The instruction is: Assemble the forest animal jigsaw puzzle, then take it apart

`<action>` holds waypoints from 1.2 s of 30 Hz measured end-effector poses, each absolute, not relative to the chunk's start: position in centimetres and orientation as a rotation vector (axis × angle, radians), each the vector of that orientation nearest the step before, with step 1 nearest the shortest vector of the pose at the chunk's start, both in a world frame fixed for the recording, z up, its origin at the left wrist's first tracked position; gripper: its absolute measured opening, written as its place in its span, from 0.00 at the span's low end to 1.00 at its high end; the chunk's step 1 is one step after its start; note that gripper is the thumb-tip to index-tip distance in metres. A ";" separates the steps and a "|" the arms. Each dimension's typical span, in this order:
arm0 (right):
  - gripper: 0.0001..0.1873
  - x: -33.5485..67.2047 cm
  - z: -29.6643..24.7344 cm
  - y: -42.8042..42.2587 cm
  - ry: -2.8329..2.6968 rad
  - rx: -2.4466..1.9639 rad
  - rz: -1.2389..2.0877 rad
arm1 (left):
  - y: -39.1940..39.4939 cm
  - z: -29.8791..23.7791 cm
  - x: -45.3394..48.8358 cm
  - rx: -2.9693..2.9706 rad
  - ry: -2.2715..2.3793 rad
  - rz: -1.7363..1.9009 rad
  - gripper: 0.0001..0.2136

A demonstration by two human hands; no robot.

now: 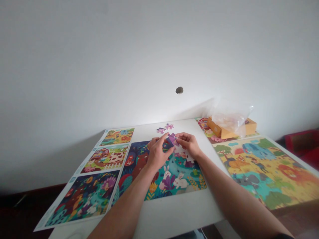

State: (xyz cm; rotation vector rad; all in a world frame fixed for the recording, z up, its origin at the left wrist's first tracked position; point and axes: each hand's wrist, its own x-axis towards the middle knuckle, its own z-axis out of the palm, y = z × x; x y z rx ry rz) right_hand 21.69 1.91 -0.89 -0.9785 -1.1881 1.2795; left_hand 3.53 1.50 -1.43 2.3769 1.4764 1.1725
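Note:
A partly assembled jigsaw puzzle (147, 179) lies on the white table, showing rabbits, a bear and plants on a dark forest scene. Over its upper edge is a purple puzzle piece (171, 138). My left hand (159, 151) has its thumb and index finger at the piece's left side. From the right, my right hand (188, 143) pinches the piece's edge between thumb and fingers. Two loose pinkish pieces, one (160, 130) nearer and another (169, 126) farther, lie beyond my hands. My fingers partly cover the puzzle's top.
Left of the puzzle lies a reference sheet (81, 176) with three printed pictures. On the right is a savanna animal puzzle (264, 169). Behind it, a clear plastic bag (230, 116) rests on an orange box (228, 132). The white wall (124, 66) borders the table's far edge.

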 end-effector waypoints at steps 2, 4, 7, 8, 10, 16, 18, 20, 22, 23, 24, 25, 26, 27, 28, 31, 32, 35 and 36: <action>0.23 21.4 -1.0 1.9 -1.195 -0.910 1.330 | 1.7 -1.5 3.5 2.351 1.490 1.236 0.29; 0.24 21.1 -1.3 2.0 -1.201 -0.886 1.345 | 1.8 -1.5 3.5 2.335 1.499 1.272 0.29; 0.24 21.1 -1.9 2.5 -1.199 -0.921 1.274 | 1.8 -1.4 3.4 2.343 1.472 1.287 0.27; 0.23 21.1 -2.1 2.6 -1.201 -0.942 1.239 | 1.8 -1.4 3.4 2.349 1.445 1.289 0.26; 0.22 21.3 -2.3 2.9 -1.218 -0.977 1.167 | 1.8 -1.4 3.4 2.350 1.392 1.305 0.22; 0.25 21.4 -2.0 2.9 -1.205 -0.938 0.994 | 1.8 -1.4 3.3 2.288 1.430 1.353 0.16; 0.24 21.3 -1.9 2.8 -1.172 -0.929 0.967 | 1.8 -1.5 3.3 2.292 1.418 1.345 0.19; 0.23 21.3 -1.8 2.8 -1.130 -0.924 0.948 | 1.8 -1.6 3.3 2.300 1.406 1.344 0.22; 0.21 21.4 -1.9 2.9 -1.082 -0.931 0.934 | 1.9 -1.7 3.3 2.307 1.402 1.348 0.23; 0.20 21.4 -1.9 2.9 -1.057 -0.938 0.930 | 2.0 -1.8 3.3 2.310 1.400 1.352 0.22; 0.19 21.5 -1.9 2.9 -1.035 -0.945 0.932 | 2.0 -1.8 3.3 2.311 1.398 1.362 0.21; 0.18 21.5 -1.9 3.0 -1.018 -0.952 0.937 | 2.1 -1.8 3.3 2.311 1.396 1.375 0.20; 0.17 21.4 -1.9 3.0 -1.007 -0.961 0.945 | 2.1 -1.8 3.2 2.311 1.393 1.392 0.18; 0.16 21.4 -1.9 3.0 -1.006 -0.971 0.952 | 2.2 -1.8 3.2 2.315 1.389 1.409 0.15; 0.15 21.4 -1.9 3.0 -1.010 -0.981 0.955 | 2.2 -1.7 3.1 2.321 1.387 1.425 0.12; 0.15 21.3 -2.0 3.0 -1.054 -0.994 0.953 | 2.2 -1.5 3.1 2.346 1.382 1.441 0.05; 0.15 21.3 -2.0 2.9 -1.077 -0.993 0.956 | 2.2 -1.4 3.1 2.349 1.383 1.441 0.05; 0.19 21.2 -2.0 2.7 -1.200 -0.999 0.999 | 2.1 -1.3 3.1 2.328 1.390 1.451 0.06; 0.22 21.1 -2.0 2.7 -1.251 -0.995 1.014 | 2.2 -1.4 3.1 2.316 1.390 1.453 0.07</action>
